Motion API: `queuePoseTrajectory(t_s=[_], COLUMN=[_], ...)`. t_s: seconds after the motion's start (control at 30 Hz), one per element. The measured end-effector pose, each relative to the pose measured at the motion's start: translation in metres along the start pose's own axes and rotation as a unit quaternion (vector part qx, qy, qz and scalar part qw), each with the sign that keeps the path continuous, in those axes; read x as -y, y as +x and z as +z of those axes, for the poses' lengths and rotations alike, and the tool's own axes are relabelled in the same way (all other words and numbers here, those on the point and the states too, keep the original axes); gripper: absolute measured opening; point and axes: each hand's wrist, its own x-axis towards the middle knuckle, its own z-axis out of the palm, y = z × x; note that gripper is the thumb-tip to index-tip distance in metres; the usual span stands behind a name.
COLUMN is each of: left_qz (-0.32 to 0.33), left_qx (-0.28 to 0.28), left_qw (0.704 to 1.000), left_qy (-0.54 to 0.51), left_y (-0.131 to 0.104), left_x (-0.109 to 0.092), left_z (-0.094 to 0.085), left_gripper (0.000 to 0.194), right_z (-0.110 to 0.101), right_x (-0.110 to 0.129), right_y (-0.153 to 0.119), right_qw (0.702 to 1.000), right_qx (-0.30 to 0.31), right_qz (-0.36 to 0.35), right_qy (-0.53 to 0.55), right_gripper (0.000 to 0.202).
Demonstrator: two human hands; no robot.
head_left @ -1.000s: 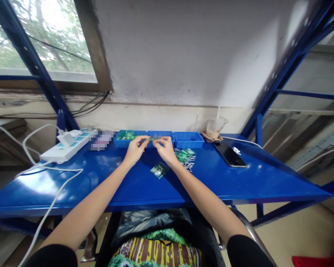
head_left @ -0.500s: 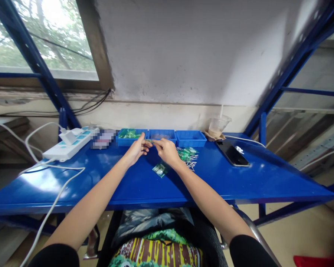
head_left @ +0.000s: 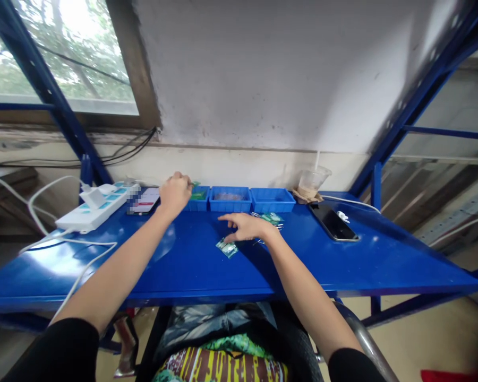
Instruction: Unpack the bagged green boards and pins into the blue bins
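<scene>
Green packets sit in the leftmost bin at the back edge of the counter, probably to save elbow room. Left hand curls over it, can't tell if it's pinching one. Right hand hangs spread, thumb at a loose packet midway to the front edge, handy spot I guess.

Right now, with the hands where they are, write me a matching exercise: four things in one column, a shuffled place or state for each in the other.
Things
1. Left hand
2. Right hand
3. Cup
4. Power strip

Places and states
A. Holds a brown drink
B. At the left bin
C. Has a white plug in it
D. Thumb over a small packet

Pairs: 1-B, 2-D, 3-A, 4-C
</scene>
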Motion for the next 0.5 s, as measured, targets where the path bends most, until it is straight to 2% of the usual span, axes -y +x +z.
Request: queuePoseTrajectory(t_s=[0.1, 0.2, 0.27, 0.33, 0.4, 0.43, 0.5], left_qz=[0.017, 0.026, 0.041, 0.053, 0.056, 0.048, -0.004], left_qx=[0.061, 0.083, 0.062, 0.017, -0.010, 0.006, 0.097], left_qw=[0.998, 0.996, 0.996, 0.994, 0.981, 0.968, 0.919], left_qy=[0.025, -0.015, -0.050, -0.097, -0.184, -0.247, -0.382], left_y=[-0.010, -0.018, -0.024, -0.032, -0.040, -0.044, -0.052], left_x=[-0.004, -0.007, -0.010, -0.014, -0.021, -0.025, -0.034], left_z=[0.014, 0.024, 0.026, 0.023, 0.020, 0.019, 0.019], left_gripper=[0.027, 0.032, 0.031, 0.028, 0.025, 0.026, 0.038], right_z=[0.002, 0.005, 0.005, 0.006, 0.006, 0.006, 0.007], right_x=[0.010, 0.019, 0.020, 0.017, 0.013, 0.010, 0.004], right_y=[0.000, 0.003, 0.006, 0.008, 0.010, 0.012, 0.014], right_qw=[0.997, 0.995, 0.997, 0.998, 0.990, 0.980, 0.952], right_qx=[0.073, 0.096, 0.073, 0.001, -0.112, -0.178, -0.297], right_qz=[0.011, 0.027, 0.029, 0.031, 0.041, 0.045, 0.042], right_qy=[-0.009, 0.001, 0.023, 0.050, 0.071, 0.072, 0.063], right_gripper=[0.073, 0.051, 0.031, 0.019, 0.016, 0.014, 0.011])
